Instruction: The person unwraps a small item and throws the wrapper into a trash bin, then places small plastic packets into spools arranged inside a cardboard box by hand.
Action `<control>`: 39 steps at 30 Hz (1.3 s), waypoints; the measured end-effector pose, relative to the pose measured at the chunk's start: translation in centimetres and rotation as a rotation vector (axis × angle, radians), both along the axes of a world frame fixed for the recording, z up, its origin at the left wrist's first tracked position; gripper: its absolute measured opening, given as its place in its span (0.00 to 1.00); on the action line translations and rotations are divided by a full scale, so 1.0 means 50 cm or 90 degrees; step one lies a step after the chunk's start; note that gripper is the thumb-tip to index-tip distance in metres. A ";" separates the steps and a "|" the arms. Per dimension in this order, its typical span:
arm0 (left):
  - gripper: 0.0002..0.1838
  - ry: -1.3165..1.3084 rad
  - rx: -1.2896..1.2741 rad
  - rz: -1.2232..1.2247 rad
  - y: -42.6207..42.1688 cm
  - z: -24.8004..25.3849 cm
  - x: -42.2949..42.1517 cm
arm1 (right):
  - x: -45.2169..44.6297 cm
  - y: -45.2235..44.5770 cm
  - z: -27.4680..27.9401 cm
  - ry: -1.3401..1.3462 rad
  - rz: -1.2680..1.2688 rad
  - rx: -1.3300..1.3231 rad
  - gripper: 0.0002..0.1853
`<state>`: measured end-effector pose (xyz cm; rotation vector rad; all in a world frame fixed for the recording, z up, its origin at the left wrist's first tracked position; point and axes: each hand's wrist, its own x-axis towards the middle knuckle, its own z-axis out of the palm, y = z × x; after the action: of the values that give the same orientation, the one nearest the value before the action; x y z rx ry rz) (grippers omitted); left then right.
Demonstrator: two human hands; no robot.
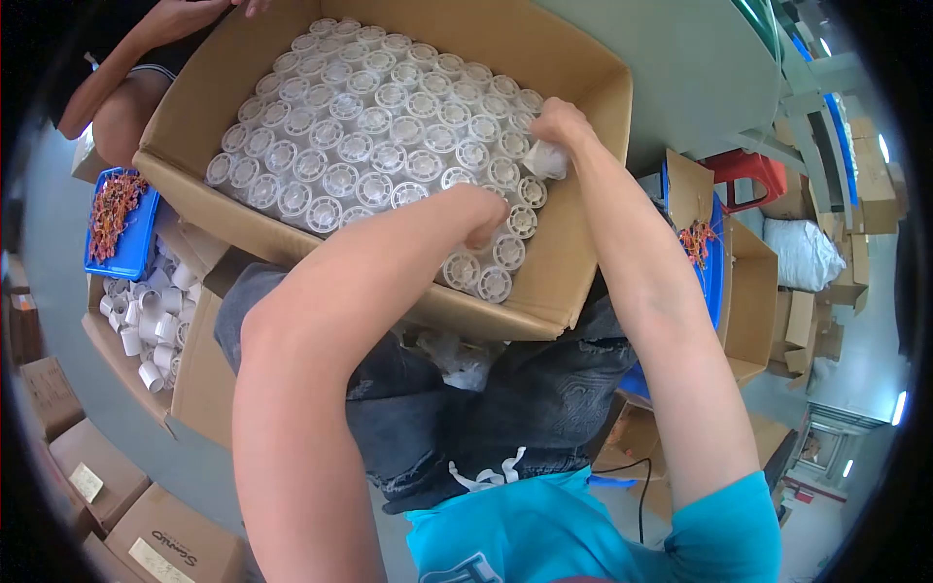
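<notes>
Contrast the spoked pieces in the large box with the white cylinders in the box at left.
The spoked pieces stand in close rows; the white cylinders lie jumbled. The spoked pieces show patterned ends; the white cylinders, mostly plain sides. Both sit in cardboard boxes.

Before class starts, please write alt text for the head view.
A person's left hand and right hand reach into a cardboard box packed with rows of clear, round-ended items, with something whitish against the right hand. To the left sits a blue tray of reddish parts.

Your turq. tee [525, 515] & faded dk.-gray jeans [418, 413] offset a brn. ctn. [559, 262], whitish spoke-patterned cyls. [387, 157], a blue tray [133, 255] & red stool [746, 175].
</notes>
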<state>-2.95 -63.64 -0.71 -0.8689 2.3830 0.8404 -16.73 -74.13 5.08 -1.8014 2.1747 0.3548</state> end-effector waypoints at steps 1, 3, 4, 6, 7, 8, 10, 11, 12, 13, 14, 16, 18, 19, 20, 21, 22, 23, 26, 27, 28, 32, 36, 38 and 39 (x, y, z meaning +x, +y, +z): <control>0.15 0.005 -0.001 -0.009 0.000 -0.007 -0.009 | 0.005 0.007 0.009 0.021 0.003 -0.003 0.23; 0.15 0.027 0.021 -0.001 -0.002 0.005 -0.020 | 0.010 0.008 0.020 0.060 0.013 0.004 0.22; 0.14 0.044 0.044 0.012 0.001 0.033 -0.022 | 0.008 0.008 0.021 0.078 0.016 0.008 0.21; 0.14 0.066 0.089 0.039 0.003 0.049 -0.020 | 0.009 0.008 0.018 0.093 0.044 0.032 0.21; 0.13 0.071 0.110 0.052 0.000 0.042 -0.020 | 0.008 0.008 0.016 0.100 0.056 0.044 0.21; 0.13 0.076 0.129 0.064 -0.003 0.036 -0.021 | 0.006 0.008 0.015 0.111 0.061 0.054 0.20; 0.12 0.115 0.185 0.095 -0.006 0.037 -0.012 | 0.012 0.014 0.021 0.132 0.069 0.074 0.20; 0.12 0.134 0.213 0.110 -0.007 0.037 -0.009 | 0.013 0.018 0.024 0.142 0.081 0.071 0.20; 0.12 0.146 0.236 0.126 -0.009 0.041 -0.010 | 0.014 0.022 0.031 0.152 0.093 0.067 0.19; 0.11 0.159 0.259 0.142 -0.011 0.045 -0.011 | 0.014 0.026 0.037 0.163 0.105 0.065 0.19; 0.11 0.172 0.283 0.159 -0.012 0.047 -0.013 | 0.017 0.029 0.041 0.162 0.104 0.058 0.18; 0.10 0.242 0.334 0.207 -0.011 0.059 -0.014 | 0.019 0.029 0.048 0.161 0.106 0.045 0.17; 0.10 0.331 0.346 0.274 -0.016 0.057 -0.020 | 0.018 0.025 0.056 0.113 0.062 -0.015 0.17; 0.10 0.385 0.330 0.318 -0.024 0.052 -0.029 | 0.019 0.022 0.058 0.088 0.040 -0.045 0.18; 0.10 0.438 0.312 0.362 -0.034 0.046 -0.032 | 0.019 0.014 0.058 0.060 0.012 -0.052 0.18; 0.11 0.442 0.191 0.353 -0.043 0.040 -0.032 | 0.012 0.002 0.054 0.033 -0.016 -0.058 0.18; 0.11 0.442 0.070 0.341 -0.055 0.035 -0.030 | 0.005 -0.009 0.049 0.006 -0.045 -0.066 0.19; 0.12 0.439 -0.053 0.328 -0.070 0.031 -0.025 | -0.003 -0.018 0.038 0.004 -0.050 -0.065 0.19; 0.16 0.247 -0.146 0.178 -0.109 0.018 -0.001 | -0.018 -0.043 -0.014 0.030 -0.069 -0.024 0.21; 0.17 0.179 -0.163 0.123 -0.115 0.018 0.003 | -0.016 -0.050 -0.027 0.030 -0.081 -0.002 0.22; 0.18 0.149 -0.172 0.100 -0.116 0.017 0.003 | -0.015 -0.057 -0.039 0.031 -0.093 0.021 0.22; 0.21 0.081 -0.192 0.034 -0.128 -0.026 -0.036 | -0.021 -0.081 -0.070 0.015 -0.123 0.030 0.24; 0.21 0.054 -0.201 0.017 -0.138 -0.002 -0.064 | -0.022 -0.067 -0.050 -0.003 -0.152 0.012 0.24; 0.20 0.046 -0.187 0.047 -0.135 0.014 -0.058 | -0.034 -0.066 -0.061 -0.019 -0.144 0.031 0.24; 0.20 0.053 -0.178 0.076 -0.136 0.010 -0.052 | -0.038 -0.070 -0.068 -0.033 -0.132 0.057 0.23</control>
<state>-5.53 -70.45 -0.20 -1.1143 2.5844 0.6046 -18.65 -77.64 1.67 -1.5061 2.2451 0.3467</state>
